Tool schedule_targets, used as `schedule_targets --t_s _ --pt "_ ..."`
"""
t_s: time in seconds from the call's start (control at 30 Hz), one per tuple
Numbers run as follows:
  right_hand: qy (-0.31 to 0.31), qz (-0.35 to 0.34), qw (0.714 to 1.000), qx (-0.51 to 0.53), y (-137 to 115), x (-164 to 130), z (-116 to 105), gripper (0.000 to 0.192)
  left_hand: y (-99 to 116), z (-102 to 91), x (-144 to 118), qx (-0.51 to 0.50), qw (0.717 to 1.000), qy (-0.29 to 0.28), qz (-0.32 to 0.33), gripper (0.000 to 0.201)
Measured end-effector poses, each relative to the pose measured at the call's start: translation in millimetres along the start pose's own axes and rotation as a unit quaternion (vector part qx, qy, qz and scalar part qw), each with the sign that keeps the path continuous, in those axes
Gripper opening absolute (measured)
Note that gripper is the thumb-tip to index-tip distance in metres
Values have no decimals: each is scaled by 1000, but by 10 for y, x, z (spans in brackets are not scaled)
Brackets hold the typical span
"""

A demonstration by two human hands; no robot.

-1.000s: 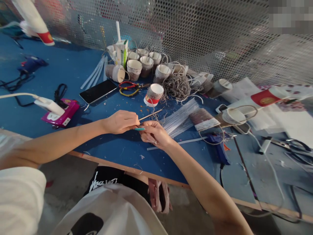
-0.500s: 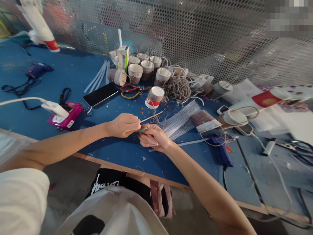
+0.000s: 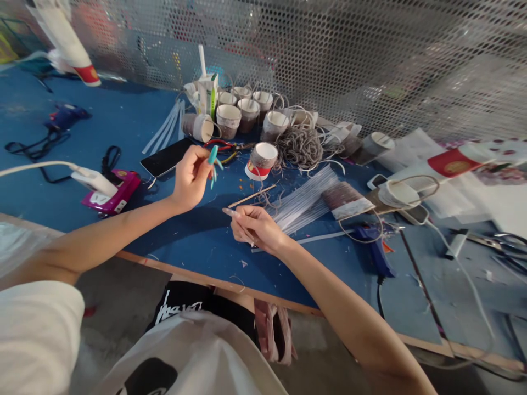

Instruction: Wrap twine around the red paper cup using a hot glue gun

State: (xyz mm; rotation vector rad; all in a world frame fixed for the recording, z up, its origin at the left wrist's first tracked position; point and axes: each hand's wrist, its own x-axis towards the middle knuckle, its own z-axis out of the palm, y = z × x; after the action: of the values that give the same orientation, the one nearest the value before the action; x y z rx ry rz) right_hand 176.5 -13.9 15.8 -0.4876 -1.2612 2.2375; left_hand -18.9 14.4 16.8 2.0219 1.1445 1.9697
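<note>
My left hand (image 3: 192, 180) is raised above the table, its fingers curled towards the thumb, with long teal nails at the tips. Whether anything small lies in that pinch is hidden. My right hand (image 3: 256, 227) is low over the blue tabletop, index finger pointing left and thumb pressed along it; I cannot make out anything between them. Just beyond it lies a thin wooden stick (image 3: 252, 196). Farther back stands a paper cup (image 3: 262, 160), partly wrapped in grey twine, with a red and white band showing below. Loose twine trails from the cup near the stick.
Behind are wrapped cups (image 3: 228, 122) and a twine heap (image 3: 300, 148). Clear glue sticks (image 3: 307, 197) lie right of centre, near a blue glue gun (image 3: 376, 252). Leftward are a black phone (image 3: 167, 159), pliers (image 3: 226, 149) and a magenta power strip (image 3: 115, 195).
My hands have come apart. The left one has risen up and to the left, towards the phone, while the right one has stayed nearly in place. The stick still lies on the table.
</note>
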Motion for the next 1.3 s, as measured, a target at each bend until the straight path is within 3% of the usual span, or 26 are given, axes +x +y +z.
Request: schedule_targets --t_s 0.03,0.1,0.2,0.3,0.4,0.67,0.87,1.03,1.17,1.3 --pt "16 -15 1000 -14 -6 -5 -8 46 -26 0 13 -11 1000 2 -18 17" --pt "50 -33 998 -35 -26 -16 -14 45 -38 -7 32 -18 999 -47 -12 23" --pt "76 -31 996 -29 -73 -30 -4 46 31 -37 41 -7 977 -181 114 32" --pt "65 1 998 8 -109 -38 15 48 124 -61 21 24 921 -292 256 30" --pt "45 31 998 37 -107 -40 29 44 172 -65 -9 74 888 -342 298 28" --pt "-10 91 988 124 -54 -20 35 30 217 -16 -93 62 897 -288 331 29" --pt "-31 112 989 95 -85 -25 20 29 243 15 -112 59 905 -260 333 27" --pt "-71 125 987 65 23 -16 132 33 197 40 -118 61 912 -236 329 26" --pt "-95 100 989 46 103 12 174 43 21 21 -88 120 941 -220 226 29" --pt "2 -9 1000 -15 -30 6 67 51 -229 -9 -34 186 953 -211 113 36"
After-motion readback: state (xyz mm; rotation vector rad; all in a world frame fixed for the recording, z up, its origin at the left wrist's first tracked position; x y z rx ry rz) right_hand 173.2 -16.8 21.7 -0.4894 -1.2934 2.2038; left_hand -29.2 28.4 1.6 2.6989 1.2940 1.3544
